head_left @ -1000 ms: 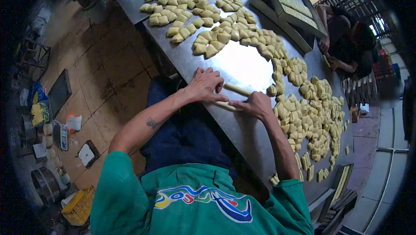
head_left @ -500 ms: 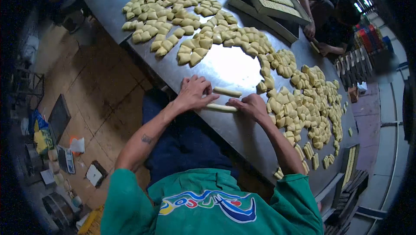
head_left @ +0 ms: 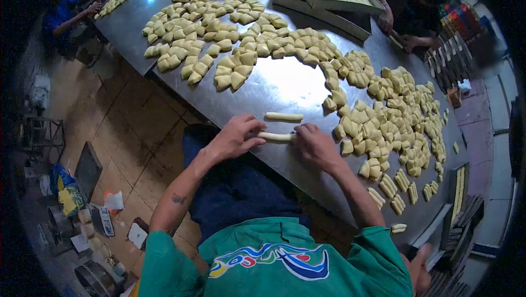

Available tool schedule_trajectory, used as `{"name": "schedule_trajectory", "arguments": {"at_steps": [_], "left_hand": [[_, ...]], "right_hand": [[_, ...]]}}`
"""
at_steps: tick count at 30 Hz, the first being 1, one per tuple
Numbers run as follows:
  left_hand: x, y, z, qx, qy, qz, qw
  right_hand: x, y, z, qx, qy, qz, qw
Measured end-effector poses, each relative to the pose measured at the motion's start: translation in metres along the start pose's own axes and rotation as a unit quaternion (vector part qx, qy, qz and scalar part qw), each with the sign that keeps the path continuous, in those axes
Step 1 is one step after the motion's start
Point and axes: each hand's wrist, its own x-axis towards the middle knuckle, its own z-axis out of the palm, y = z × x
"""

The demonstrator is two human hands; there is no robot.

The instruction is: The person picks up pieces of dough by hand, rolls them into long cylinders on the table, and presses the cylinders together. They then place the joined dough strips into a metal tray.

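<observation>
My left hand (head_left: 236, 137) curls its fingers and thumb around the left end of a pale yellow dough roll (head_left: 278, 137) near the table's edge. At the other end of that roll, my right hand (head_left: 318, 146) is closed over it from above, hiding the tip. A second dough roll (head_left: 284, 116), about as long, lies just beyond, parallel and untouched by either hand. Right of my right hand is a broad spread of cut dough pieces (head_left: 359, 124), and more dough pieces (head_left: 235, 69) lie farther back.
Metal trays (head_left: 329, 15) are stacked at the back, the upper one holding rows of dough. Small dough sticks (head_left: 388, 186) lie at the right. One co-worker (head_left: 405, 12) sits across the metal table (head_left: 205, 94); another person (head_left: 68, 20) is at far left.
My left hand has gone from spread fingers to a closed grasp on the roll's end. My right hand has turned more palm-down over its end. The whole view has shifted slightly.
</observation>
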Motion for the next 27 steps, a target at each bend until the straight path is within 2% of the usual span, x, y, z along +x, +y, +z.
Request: {"name": "schedule_trajectory", "arguments": {"at_steps": [2,3,4,5,6,7,8,9,11,13,15,19,21,22,27], "left_hand": [[-0.001,0.001,0.004,0.029,-0.033,-0.006,0.999],[0.001,0.000,0.004,0.057,-0.058,-0.014,0.997],[0.003,0.002,-0.004,0.020,-0.105,-0.034,0.994],[0.004,0.006,-0.012,0.021,-0.108,-0.035,0.993],[0.005,0.010,-0.019,-0.044,-0.114,-0.060,0.991],[0.009,0.012,-0.024,-0.107,-0.118,-0.084,0.984],[0.015,0.013,-0.026,-0.095,-0.093,-0.081,0.988],[0.021,0.008,-0.023,-0.092,-0.094,-0.081,0.988],[0.034,-0.003,-0.012,-0.106,0.027,-0.104,0.989],[0.046,-0.004,-0.011,-0.084,0.041,-0.124,0.988],[0.053,-0.011,-0.003,-0.036,0.076,-0.142,0.986],[0.052,-0.021,0.007,-0.071,0.080,-0.155,0.982],[0.052,-0.023,0.011,-0.047,0.113,-0.094,0.988],[0.052,-0.023,0.011,-0.049,0.113,-0.093,0.988],[0.049,-0.027,0.007,-0.056,0.041,-0.126,0.990]], "right_hand": [[-0.005,0.005,0.024,-0.122,0.052,-0.121,0.984],[-0.006,0.007,0.020,-0.121,0.057,-0.118,0.984],[-0.008,0.008,0.010,0.008,0.017,-0.063,0.998],[-0.011,0.007,0.000,0.137,-0.025,-0.007,0.990],[-0.010,0.005,-0.010,0.140,-0.025,-0.005,0.990],[-0.005,0.004,-0.023,0.241,-0.059,0.071,0.966],[0.002,0.006,-0.030,0.338,-0.091,0.144,0.926],[0.010,0.014,-0.026,0.339,-0.089,0.142,0.926],[0.023,0.030,-0.013,0.321,0.032,0.091,0.942],[0.035,0.032,-0.006,0.301,0.072,0.098,0.946],[0.043,0.044,0.004,0.169,0.110,-0.001,0.979],[0.041,0.049,0.012,0.180,0.105,0.027,0.978],[0.039,0.046,0.009,0.181,0.093,0.034,0.978],[0.040,0.044,0.007,0.182,0.084,0.038,0.979],[0.042,0.048,0.002,0.163,0.040,0.034,0.985]]}}
